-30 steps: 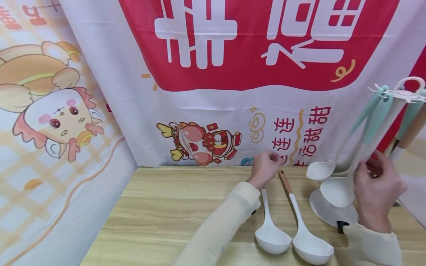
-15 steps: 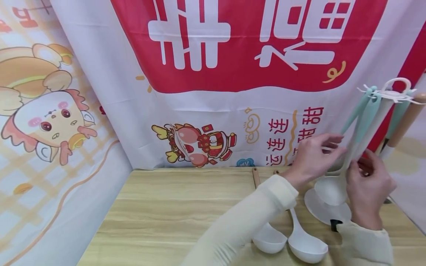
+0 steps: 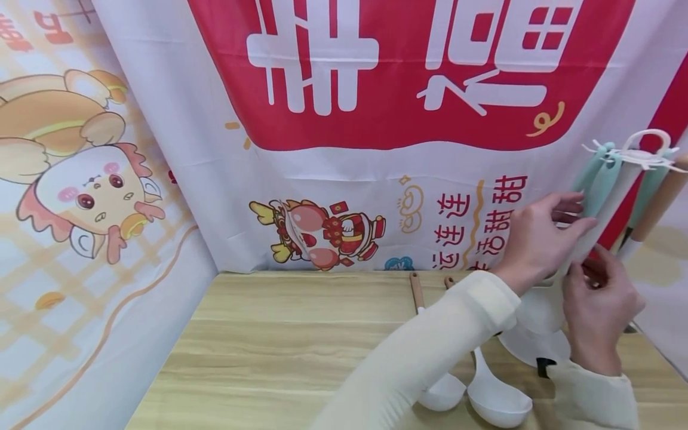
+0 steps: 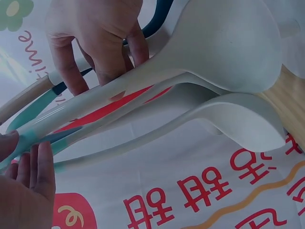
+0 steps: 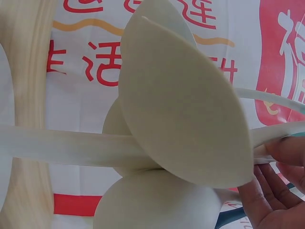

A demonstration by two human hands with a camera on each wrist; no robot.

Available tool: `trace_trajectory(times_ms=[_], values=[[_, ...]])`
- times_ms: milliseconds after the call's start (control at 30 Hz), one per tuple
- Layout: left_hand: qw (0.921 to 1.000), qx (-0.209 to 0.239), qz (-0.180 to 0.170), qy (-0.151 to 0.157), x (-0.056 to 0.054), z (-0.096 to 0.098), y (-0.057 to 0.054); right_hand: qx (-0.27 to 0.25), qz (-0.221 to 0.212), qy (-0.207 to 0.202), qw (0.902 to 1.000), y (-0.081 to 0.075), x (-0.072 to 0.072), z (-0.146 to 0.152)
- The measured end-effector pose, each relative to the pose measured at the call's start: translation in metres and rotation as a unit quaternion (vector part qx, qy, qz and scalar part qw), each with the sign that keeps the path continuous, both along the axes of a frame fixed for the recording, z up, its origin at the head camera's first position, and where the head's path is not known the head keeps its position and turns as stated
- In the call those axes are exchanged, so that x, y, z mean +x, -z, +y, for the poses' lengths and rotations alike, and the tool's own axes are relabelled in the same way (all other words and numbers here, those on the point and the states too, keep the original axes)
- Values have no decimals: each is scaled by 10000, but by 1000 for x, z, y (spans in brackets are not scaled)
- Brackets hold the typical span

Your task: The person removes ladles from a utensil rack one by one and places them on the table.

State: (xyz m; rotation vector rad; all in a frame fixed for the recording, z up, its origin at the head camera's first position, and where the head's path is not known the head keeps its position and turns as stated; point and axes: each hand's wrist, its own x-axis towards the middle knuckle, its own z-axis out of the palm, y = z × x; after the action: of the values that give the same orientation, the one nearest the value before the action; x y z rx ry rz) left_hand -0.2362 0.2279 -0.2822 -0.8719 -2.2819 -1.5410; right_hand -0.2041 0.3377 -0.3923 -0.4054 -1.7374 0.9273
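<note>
A white utensil stand (image 3: 642, 156) rises at the right of the table, with several teal-handled utensils hanging from its top. My left hand (image 3: 543, 239) is at the upper part of a hanging ladle (image 4: 228, 45), thumb and fingers on either side of its teal handle (image 4: 28, 138). Below it, my right hand (image 3: 602, 307) holds the stand's white pole, fingers behind and thumb in front; the contact is partly hidden. A second hanging ladle (image 4: 250, 124) is beside the first. Large pale bowls (image 5: 186, 105) cover much of the right wrist view.
Two white ladles with wooden handles, one at left (image 3: 443, 393) and one at right (image 3: 500, 400), lie on the wooden table (image 3: 279, 334). The stand's round base (image 3: 537, 351) is on the table. A printed cloth (image 3: 322, 161) hangs behind.
My left hand has moved right from the handle of the left ladle on the table to the hanging ladle's teal handle. My right hand has stayed at the pole.
</note>
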Motion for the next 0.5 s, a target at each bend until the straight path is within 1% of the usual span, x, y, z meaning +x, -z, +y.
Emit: trace_trajectory(times_ms=[133, 367, 500], values=[[9997, -204, 103, -28, -1, 0, -2, 82, -66, 79, 9999, 0, -1, 0], [9993, -362, 100, -64, -2, 2, -3, 43, -144, 75, 9999, 3, 0, -3], [9987, -467, 197, -68, -4, 1, -3, 52, -166, 67, 9998, 3, 0, -4]])
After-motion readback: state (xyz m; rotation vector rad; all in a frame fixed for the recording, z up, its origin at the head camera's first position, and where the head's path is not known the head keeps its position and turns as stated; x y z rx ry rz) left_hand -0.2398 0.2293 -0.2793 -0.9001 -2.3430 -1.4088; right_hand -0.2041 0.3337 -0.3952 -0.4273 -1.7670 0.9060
